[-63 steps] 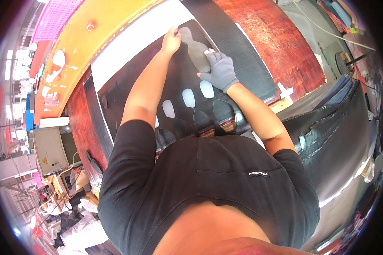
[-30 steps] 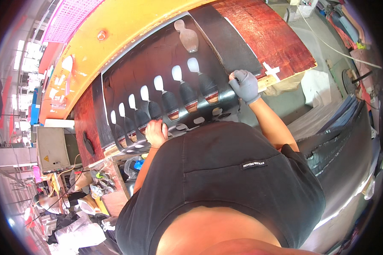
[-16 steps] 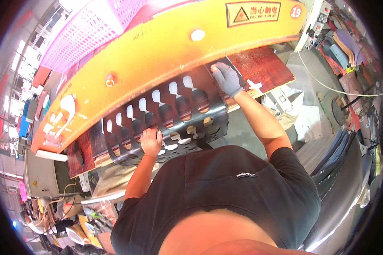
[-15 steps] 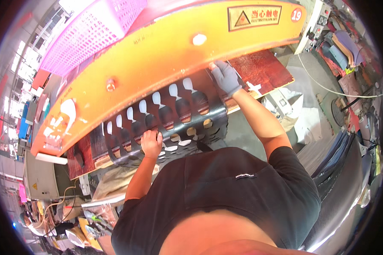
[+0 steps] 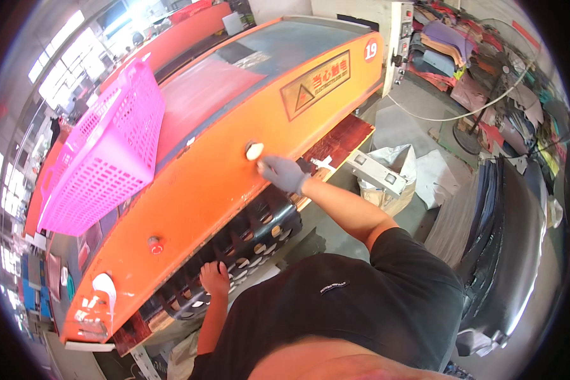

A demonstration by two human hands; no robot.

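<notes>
My right hand [image 5: 284, 174], in a grey glove, reaches to the front of the large orange press machine [image 5: 202, 202]. Its fingers are stretched out with nothing in them, close beside a pale round button [image 5: 254, 151]; whether they touch it I cannot tell. Bare, my left hand [image 5: 215, 278] has its fingers curled at the black sheet [image 5: 259, 228], which is full of cut-out holes and hangs over the front edge of the machine's bed. Dark material shows between thumb and fingers. The machine's beam hides the sheet's far part.
A pink plastic basket [image 5: 117, 142] sits on top of the machine at left. A red button [image 5: 155, 246] is lower on its front. To the right are a white sack [image 5: 392, 168], stacked dark sheets [image 5: 487, 234], a fan [image 5: 481, 123] and piles of coloured scraps [image 5: 446, 47].
My right hand has left the far end of the sheet for the pale button. The left hand stays at the sheet. The view has shifted, and more of the machine's top shows.
</notes>
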